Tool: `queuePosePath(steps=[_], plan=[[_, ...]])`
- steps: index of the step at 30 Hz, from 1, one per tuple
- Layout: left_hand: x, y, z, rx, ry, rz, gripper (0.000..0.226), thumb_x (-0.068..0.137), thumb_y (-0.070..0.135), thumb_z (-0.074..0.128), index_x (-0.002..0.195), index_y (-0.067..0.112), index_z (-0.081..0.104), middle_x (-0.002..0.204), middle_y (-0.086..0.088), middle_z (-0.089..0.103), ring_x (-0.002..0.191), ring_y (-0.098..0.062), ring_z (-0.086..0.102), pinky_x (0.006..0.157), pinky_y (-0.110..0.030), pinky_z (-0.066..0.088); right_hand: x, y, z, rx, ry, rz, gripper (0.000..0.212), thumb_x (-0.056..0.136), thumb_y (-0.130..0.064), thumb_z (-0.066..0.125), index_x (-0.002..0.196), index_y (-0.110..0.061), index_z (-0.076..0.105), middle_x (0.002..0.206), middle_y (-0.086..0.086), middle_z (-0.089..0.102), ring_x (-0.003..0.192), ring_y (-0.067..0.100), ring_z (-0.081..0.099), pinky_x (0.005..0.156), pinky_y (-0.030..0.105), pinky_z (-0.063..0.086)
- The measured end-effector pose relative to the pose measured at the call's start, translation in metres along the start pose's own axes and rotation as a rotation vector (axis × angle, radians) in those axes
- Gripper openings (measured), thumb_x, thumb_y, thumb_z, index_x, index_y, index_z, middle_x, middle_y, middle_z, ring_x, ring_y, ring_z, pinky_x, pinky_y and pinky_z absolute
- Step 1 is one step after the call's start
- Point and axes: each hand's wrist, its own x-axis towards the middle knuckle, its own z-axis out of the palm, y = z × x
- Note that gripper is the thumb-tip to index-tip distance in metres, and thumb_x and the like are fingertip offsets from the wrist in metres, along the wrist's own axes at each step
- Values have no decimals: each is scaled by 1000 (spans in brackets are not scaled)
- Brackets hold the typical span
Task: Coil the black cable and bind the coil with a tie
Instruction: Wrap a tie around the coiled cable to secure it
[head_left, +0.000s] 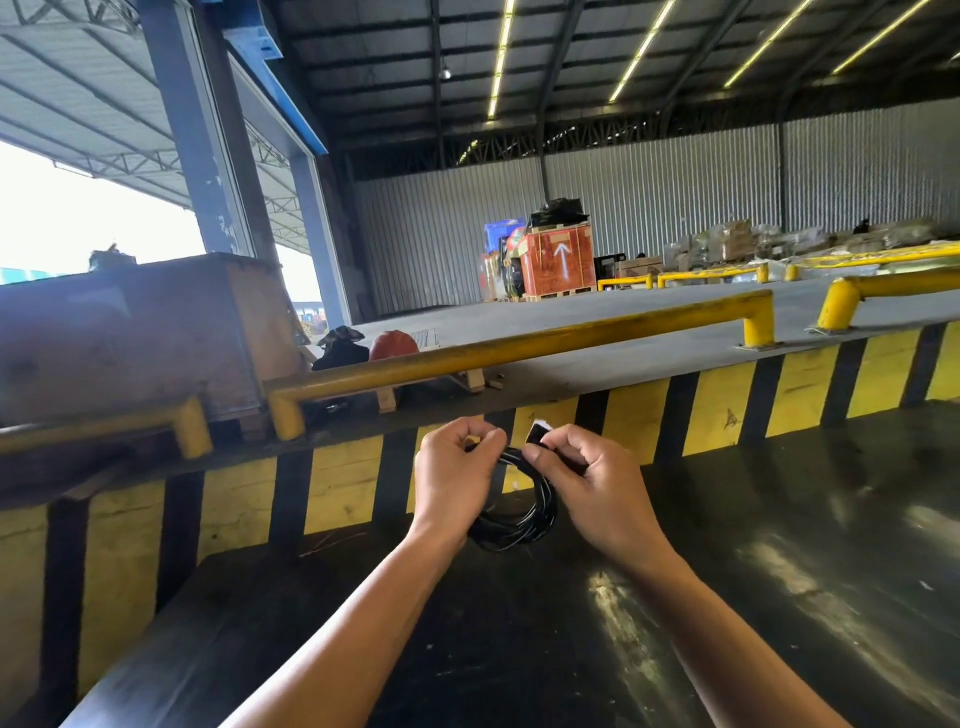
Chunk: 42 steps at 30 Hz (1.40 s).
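Observation:
A coiled black cable hangs between my two hands above a dark glossy table. My left hand is closed on the top of the coil at its left side. My right hand pinches the coil's top right, and a short black strap with a white end, the tie, sticks up from its fingertips. The two hands almost touch over the coil. How the tie sits around the cable is hidden by my fingers.
A yellow and black striped wall rises just behind the table. Yellow pipe guard rails run along the raised concrete floor beyond. A large wooden crate stands at the left; an orange crate and stacked goods stand far back.

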Motion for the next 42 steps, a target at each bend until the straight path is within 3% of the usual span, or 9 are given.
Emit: queuePosePath(steps=[11,16,19,21,26,30,33,37,42], plan=[[1,2,0,-2,-60,-1,25,80,28,65,55,31,68,41,15,52,35,0,38,44,-25,32,4,2,1,59,72,4,4,84,-35,66,87,-33,67,84,-16,73,86,-1,67,70,14,51],[0,3,1,10,-63,-8,32,83,26,65,52,32,67,40,16,51,35,0,42,46,-24,34,4,1,0,81,42,62,25,86,-36,63,101,-51,50,79,-20,72,80,-3,68,60,8,50],[0,1,-1,20,-63,-9,33,83,25,66,50,30,67,40,16,52,36,-1,43,47,-23,34,7,6,-1,53,-29,161,31,86,-39,63,114,-36,52,99,-14,68,91,3,67,77,18,54],[0,-3,-3,36,-66,-4,30,82,25,67,52,26,68,40,15,52,37,-1,42,48,-25,35,9,9,-5,47,-114,182,21,85,-34,65,105,-29,62,102,-10,70,94,6,66,86,30,54],[-6,-14,-13,-37,-172,3,17,75,40,75,66,26,72,48,13,58,40,0,44,43,-20,37,8,11,-9,18,-97,160,5,78,-23,74,81,-20,72,79,-1,72,76,13,67,74,33,57],[-18,-34,-24,-239,-467,-178,43,63,35,85,101,25,69,79,5,71,73,-13,67,68,-26,52,0,18,-16,177,51,148,13,77,-15,75,69,-26,73,66,-13,72,65,4,65,61,15,52],[-36,-58,-26,-324,-547,-360,47,62,21,86,105,17,68,88,0,73,90,-19,70,78,-37,53,-16,36,-17,380,146,307,14,79,-12,72,70,-22,74,63,-8,71,61,5,64,55,16,52],[-58,-84,-19,-605,-446,-497,22,72,3,73,91,13,73,83,-9,74,78,-20,71,69,-37,58,-56,69,-13,456,95,548,4,81,-7,68,85,-6,70,66,4,64,55,12,55,52,18,50],[-95,-118,-6,-570,-317,-687,15,84,-10,57,86,3,61,67,-11,66,61,-19,69,58,-36,59,-115,103,-7,342,-14,764,10,88,-6,60,80,-10,64,67,6,61,53,12,52,48,17,46]])
